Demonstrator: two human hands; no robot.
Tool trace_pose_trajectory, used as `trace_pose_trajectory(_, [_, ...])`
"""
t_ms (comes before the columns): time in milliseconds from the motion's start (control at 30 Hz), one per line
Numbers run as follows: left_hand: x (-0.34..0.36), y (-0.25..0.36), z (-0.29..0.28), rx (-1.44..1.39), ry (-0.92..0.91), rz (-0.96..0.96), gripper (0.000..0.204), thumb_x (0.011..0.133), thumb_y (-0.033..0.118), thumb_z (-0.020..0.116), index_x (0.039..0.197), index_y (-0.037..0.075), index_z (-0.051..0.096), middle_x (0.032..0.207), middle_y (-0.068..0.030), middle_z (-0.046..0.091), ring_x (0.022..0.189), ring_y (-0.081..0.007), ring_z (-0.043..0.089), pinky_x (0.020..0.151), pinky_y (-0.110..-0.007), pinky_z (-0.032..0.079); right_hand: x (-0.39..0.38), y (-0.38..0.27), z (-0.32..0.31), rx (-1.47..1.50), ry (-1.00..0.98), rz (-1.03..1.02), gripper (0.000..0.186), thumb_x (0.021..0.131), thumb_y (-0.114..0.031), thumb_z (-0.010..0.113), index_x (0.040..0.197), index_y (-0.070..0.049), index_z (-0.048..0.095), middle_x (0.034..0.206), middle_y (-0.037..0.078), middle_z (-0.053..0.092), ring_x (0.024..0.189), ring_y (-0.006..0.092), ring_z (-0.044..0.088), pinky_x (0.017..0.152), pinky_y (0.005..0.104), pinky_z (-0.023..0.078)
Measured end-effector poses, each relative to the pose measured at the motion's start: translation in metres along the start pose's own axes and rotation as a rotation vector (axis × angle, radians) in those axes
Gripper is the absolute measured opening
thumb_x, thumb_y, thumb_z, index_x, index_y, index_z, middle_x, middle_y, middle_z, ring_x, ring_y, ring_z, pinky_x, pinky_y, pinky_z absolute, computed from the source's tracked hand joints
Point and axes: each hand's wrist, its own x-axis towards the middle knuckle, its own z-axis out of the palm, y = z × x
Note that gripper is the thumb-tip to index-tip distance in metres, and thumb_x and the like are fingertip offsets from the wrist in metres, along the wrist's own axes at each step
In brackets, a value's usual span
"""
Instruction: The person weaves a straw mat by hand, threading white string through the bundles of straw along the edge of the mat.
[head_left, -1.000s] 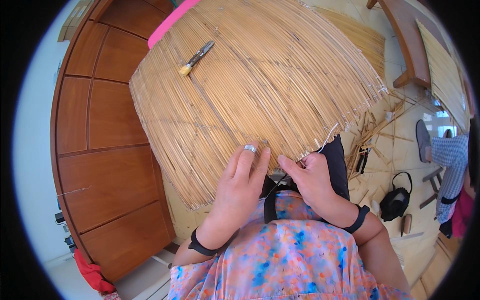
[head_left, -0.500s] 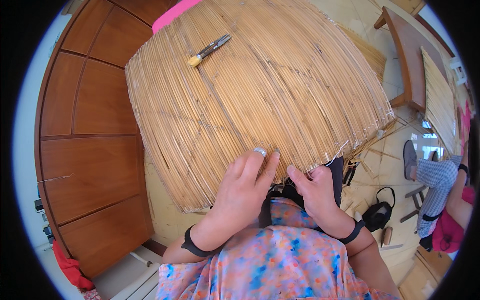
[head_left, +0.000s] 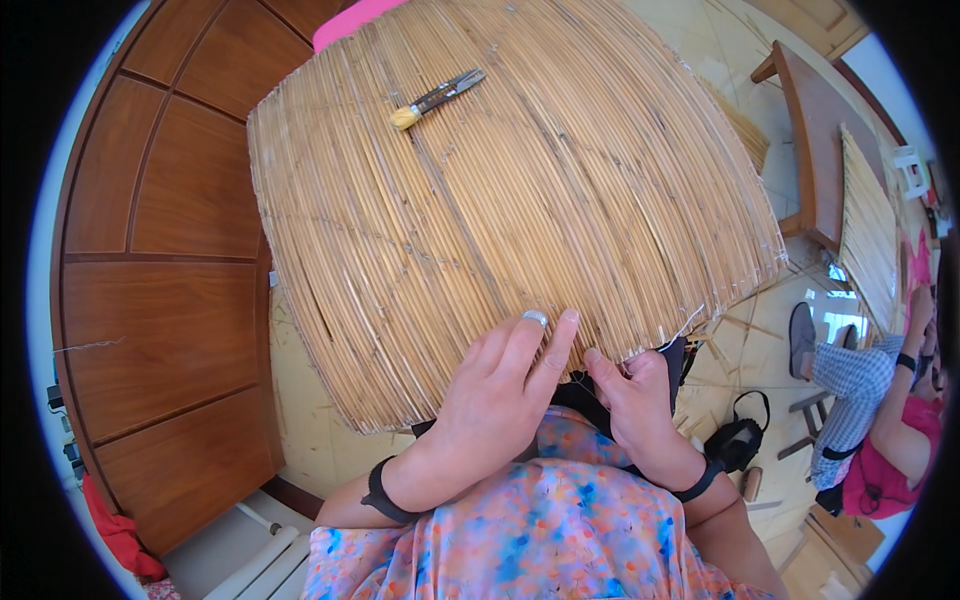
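Observation:
A large mat of straw-coloured reed stalks (head_left: 560, 190), tied by lines of thread, spreads out in front of me. My left hand (head_left: 495, 385) lies on its near edge, fingers stretched over the stalks, a ring on one finger. Just right of it, my right hand (head_left: 640, 400) pinches the mat's near edge, thumb on top and fingers curled below. What those fingers touch underneath is hidden. White thread (head_left: 683, 327) trails along the edge beside my right hand. Farther up the mat rests a dark plier-like tool (head_left: 445, 93) with a yellow end.
A brown wooden panelled cabinet (head_left: 170, 330) stands on the left. To the right are a wooden bench (head_left: 810, 150) with another reed mat (head_left: 868, 230), a black bag (head_left: 737, 443) and loose stalks on the floor. Another person in checked trousers (head_left: 850, 390) sits at the far right.
The view has shifted slightly. My left hand's fingers have moved a little along the near edge, closer to my right thumb. My right hand keeps its pinch on the edge.

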Motion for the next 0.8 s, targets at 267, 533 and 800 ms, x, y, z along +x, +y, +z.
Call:
trace_pose_trajectory(267, [0.001, -0.002, 0.001, -0.011, -0.012, 0.001, 0.051, 0.076, 0.009, 0.057, 0.126, 0.001, 0.054, 0.11, -0.0162, 0.048, 0.099, -0.0314, 0.052, 0.085, -0.037, 0.044, 0.001, 0.004, 0.0, 0.079, 0.003, 0.003, 0.013, 0.089, -0.014, 0.064, 0.095, -0.003, 0.064, 0.064, -0.006, 0.05, 0.048, 0.0014, 0.035, 0.042, 0.0201, 0.026])
trace_pose_trajectory(533, [-0.002, 0.001, 0.006, -0.031, 0.067, -0.018, 0.05, 0.078, 0.01, 0.054, 0.127, 0.001, 0.053, 0.113, -0.017, 0.048, 0.099, -0.0312, 0.053, 0.082, -0.037, 0.046, 0.002, 0.007, -0.005, 0.129, -0.032, 0.051, 0.013, 0.091, -0.014, 0.062, 0.098, -0.005, 0.057, 0.064, -0.006, 0.046, 0.044, 0.0027, 0.035, 0.038, 0.0188, 0.026])
trace_pose_trajectory(800, [-0.012, 0.011, 0.001, -0.018, 0.071, -0.166, 0.072, 0.074, 0.032, 0.073, 0.134, 0.002, 0.045, 0.142, -0.0231, 0.035, 0.132, -0.0389, 0.035, 0.1, -0.052, 0.036, 0.002, 0.007, -0.001, 0.138, -0.038, -0.009, 0.011, 0.091, -0.013, 0.06, 0.095, -0.004, 0.057, 0.062, -0.006, 0.044, 0.041, 0.0028, 0.032, 0.037, 0.02, 0.023])
